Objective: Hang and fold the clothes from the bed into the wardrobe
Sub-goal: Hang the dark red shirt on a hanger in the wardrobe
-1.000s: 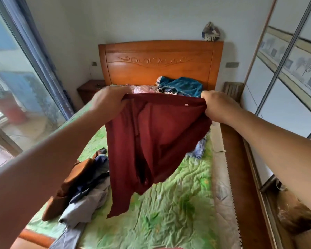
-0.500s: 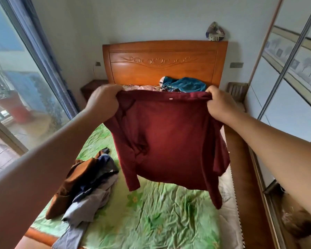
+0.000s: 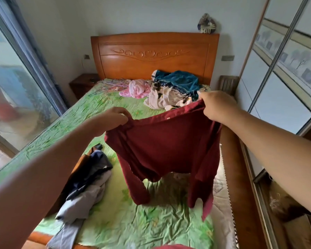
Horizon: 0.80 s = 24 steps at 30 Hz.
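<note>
Both hands are up over the bed, with one garment held between them. Left hand (image 3: 113, 119) pinches a top corner of the dark red long-sleeved fabric shirt (image 3: 169, 146), thumb and fingers curled onto the cloth. Right hand (image 3: 217, 106) has the other top corner bunched in a closed fist, and sits higher and farther out.

The shirt is spread between the two, its top edge sloping up to the right, body and both sleeves hanging free. The sleeve ends hang low over the green floral quilted bedcover (image 3: 79, 123); touching or just above, can't tell from this angle.

A rumpled pile of brown, navy and grey clothes (image 3: 90, 180) lies on the cover, left of the shirt near the foot. Near the carved orange wooden headboard (image 3: 151, 54) are a crumpled pink garment (image 3: 138, 88) and, just right of it, a teal-and-cream patterned cloth heap (image 3: 176, 83). The pale sliding-door wardrobe (image 3: 285, 78) runs along the right side of the bed.
</note>
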Each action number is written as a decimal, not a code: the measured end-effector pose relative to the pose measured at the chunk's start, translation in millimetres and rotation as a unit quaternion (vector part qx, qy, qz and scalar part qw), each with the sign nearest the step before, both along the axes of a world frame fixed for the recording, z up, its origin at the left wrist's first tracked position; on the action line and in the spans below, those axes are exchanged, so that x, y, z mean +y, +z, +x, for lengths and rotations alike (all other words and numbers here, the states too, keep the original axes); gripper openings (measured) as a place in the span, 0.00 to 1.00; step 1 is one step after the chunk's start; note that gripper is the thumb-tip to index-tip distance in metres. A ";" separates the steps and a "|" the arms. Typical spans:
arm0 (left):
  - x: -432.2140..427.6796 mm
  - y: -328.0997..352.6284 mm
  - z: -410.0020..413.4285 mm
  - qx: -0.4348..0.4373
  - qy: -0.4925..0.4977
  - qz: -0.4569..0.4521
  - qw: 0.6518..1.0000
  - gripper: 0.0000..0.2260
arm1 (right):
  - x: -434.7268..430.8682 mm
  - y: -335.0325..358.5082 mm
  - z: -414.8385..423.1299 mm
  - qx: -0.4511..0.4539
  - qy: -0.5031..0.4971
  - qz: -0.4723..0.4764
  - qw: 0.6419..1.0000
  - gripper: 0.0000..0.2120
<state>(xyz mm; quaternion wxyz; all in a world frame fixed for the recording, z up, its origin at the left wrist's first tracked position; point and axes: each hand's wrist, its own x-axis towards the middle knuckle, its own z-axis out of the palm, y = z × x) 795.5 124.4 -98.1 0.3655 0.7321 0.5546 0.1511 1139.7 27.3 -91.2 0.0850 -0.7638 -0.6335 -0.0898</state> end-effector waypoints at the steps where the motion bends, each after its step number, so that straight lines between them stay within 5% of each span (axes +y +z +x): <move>1: 1.4 -1.1 -0.6 -0.006 -0.008 0.012 1.000 0.12 | -2.5 -2.8 3.1 -0.030 -0.006 -0.015 0.999 0.18; 4: 7.3 -6.5 -9.0 -0.025 -0.034 0.053 0.998 0.04 | -10.7 -11.4 12.2 -0.098 -0.029 -0.044 0.994 0.16; 6: 8.4 -7.8 -15.7 -0.009 -0.071 0.070 0.995 0.15 | -14.2 -19.2 13.7 -0.124 -0.038 -0.058 0.990 0.15; 8: 8.0 -11.6 -17.9 0.078 -0.107 0.122 0.984 0.20 | -15.1 -26.3 10.8 -0.119 -0.045 -0.069 0.990 0.15; 12: 3.5 -25.5 -20.4 0.213 -0.084 0.267 0.936 0.06 | -15.0 -35.5 0.0 -0.102 -0.053 -0.086 0.990 0.13; 17: -3.7 -28.0 -30.8 0.313 -0.030 0.306 0.899 0.08 | -16.1 -41.3 -2.1 -0.077 -0.059 -0.081 0.992 0.09; 24: -1.3 -29.9 -25.3 0.144 0.054 0.224 0.962 0.12 | -23.9 -36.6 -5.8 0.070 -0.109 -0.035 0.991 0.04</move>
